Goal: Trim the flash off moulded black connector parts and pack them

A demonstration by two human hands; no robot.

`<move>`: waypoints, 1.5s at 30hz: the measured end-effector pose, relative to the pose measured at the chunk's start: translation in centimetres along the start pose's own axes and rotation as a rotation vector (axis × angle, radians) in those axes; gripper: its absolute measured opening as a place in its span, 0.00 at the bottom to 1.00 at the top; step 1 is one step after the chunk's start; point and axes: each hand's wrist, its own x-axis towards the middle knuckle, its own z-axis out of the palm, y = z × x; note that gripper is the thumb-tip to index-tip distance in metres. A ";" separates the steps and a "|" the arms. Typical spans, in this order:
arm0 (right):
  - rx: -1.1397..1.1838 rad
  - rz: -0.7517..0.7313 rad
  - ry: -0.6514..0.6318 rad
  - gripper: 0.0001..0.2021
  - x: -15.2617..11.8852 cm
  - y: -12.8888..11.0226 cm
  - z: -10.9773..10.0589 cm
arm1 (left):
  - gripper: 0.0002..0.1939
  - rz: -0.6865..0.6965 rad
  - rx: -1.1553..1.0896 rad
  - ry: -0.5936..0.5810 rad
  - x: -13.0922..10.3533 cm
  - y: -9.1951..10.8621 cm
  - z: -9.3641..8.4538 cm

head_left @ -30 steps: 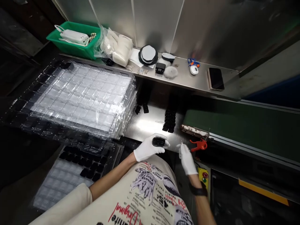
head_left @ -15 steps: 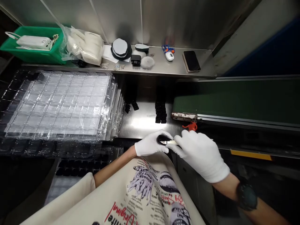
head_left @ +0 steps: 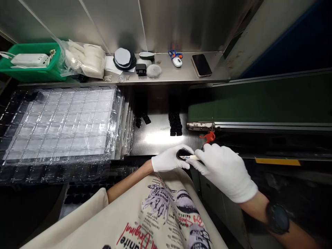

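White gloves cover both of my hands. My left hand [head_left: 169, 159] is closed around a small black part [head_left: 182, 153], partly hidden by the fingers. In my right hand [head_left: 223, 169] is a craft knife [head_left: 190, 157] with a pale handle, its pointed blade lying against or just over the black part. Just beyond my hands, on the metal bench [head_left: 153, 141], stand rows of small black parts [head_left: 175, 124]. A few more black pieces [head_left: 146, 119] lie to their left.
Stacked clear plastic trays [head_left: 64, 124] fill the left side. A green conveyor belt [head_left: 254, 103] runs along the right, with an orange-red object [head_left: 209, 137] at its near corner. The back shelf holds a green bin [head_left: 31, 72], bagged white material [head_left: 85, 60] and a phone [head_left: 201, 65].
The camera view has turned slightly, so the shelf and trays appear shifted left. My hands keep nearly the same hold, with the blade still at the black part.
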 end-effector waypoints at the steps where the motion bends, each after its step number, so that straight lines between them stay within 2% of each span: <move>1: 0.034 0.004 -0.028 0.23 -0.1 0.0 0.0 | 0.24 -0.012 0.015 -0.012 0.0 -0.1 0.0; 4: 0.102 0.024 -0.097 0.21 -0.4 0.0 0.3 | 0.25 -0.062 0.076 -0.067 0.2 -0.5 0.0; 10: 0.048 0.127 -0.121 0.24 -1.5 -0.7 1.5 | 0.26 -0.094 0.133 -0.130 0.8 -1.4 -0.1; 17: 0.076 0.313 -0.163 0.27 -2.5 -1.7 2.7 | 0.19 -0.035 0.170 -0.008 1.4 -2.1 1.2; 22: 0.083 0.360 -0.203 0.27 -3.0 -1.4 3.1 | 0.18 -0.078 0.145 0.096 1.5 -2.3 2.8; 25: 0.053 0.338 -0.196 0.27 -3.1 -1.2 3.2 | 0.19 -0.106 0.104 0.050 1.8 -2.8 2.8; 28: -0.011 0.243 -0.122 0.26 -2.8 -1.1 2.6 | 0.21 -0.134 0.026 -0.064 1.9 -3.3 1.9; 31: -0.035 0.173 -0.116 0.27 -2.0 -1.0 1.4 | 0.23 -0.119 -0.019 -0.106 1.7 -3.4 0.8; 34: -0.015 0.135 -0.198 0.25 -1.0 -0.9 0.4 | 0.25 -0.103 -0.044 -0.109 1.4 -3.3 0.1; 37: -0.026 0.089 -0.226 0.23 0.0 -0.9 0.1 | 0.26 -0.103 -0.067 -0.084 1.3 -3.1 -0.3; 41: 0.001 0.054 -0.246 0.24 1.2 -0.7 0.4 | 0.26 -0.076 -0.057 -0.051 1.3 -3.0 -0.8; 45: 0.022 0.107 -0.291 0.25 1.8 -0.6 1.2 | 0.23 -0.036 0.022 -0.030 1.6 -3.1 -0.9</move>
